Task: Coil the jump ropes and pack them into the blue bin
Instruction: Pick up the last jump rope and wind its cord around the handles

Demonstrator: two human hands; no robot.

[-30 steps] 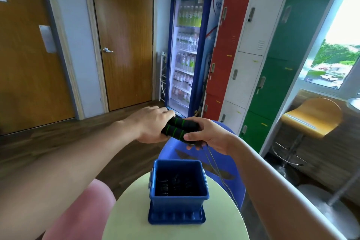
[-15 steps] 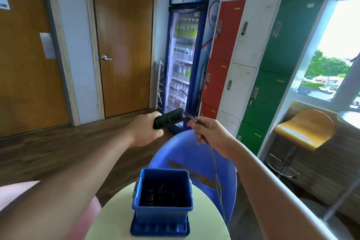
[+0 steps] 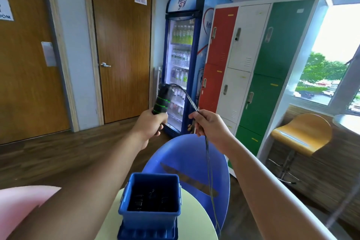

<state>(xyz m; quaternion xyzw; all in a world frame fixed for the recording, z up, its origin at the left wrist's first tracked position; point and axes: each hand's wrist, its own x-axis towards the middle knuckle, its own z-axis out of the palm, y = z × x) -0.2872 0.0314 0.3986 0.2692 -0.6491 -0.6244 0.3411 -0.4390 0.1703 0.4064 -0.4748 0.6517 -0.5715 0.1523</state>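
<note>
Two bare forearms enter from the lower edge of the head view, each ending in a bare hand: left hand (image 3: 149, 129), right hand (image 3: 211, 127). No sleeve, cuff, glove, watch, ring or bracelet is visible on either arm as far as the frame edge. Fingernails are short and unpainted where visible. Upper arms and torso are out of frame.

Ahead of me, two wooden doors (image 3: 122, 52) fill the left half of the frame, set in a pale grey wall (image 3: 78, 45). A lit drinks fridge (image 3: 183, 60) stands at centre, just beside red, white and green lockers (image 3: 251, 76). Daylight pours through the window (image 3: 331, 54) at the right edge, above a yellow stool (image 3: 301, 134). Dark wood floor (image 3: 68, 158) runs below; a blue chair (image 3: 187, 154) sits near me.
</note>
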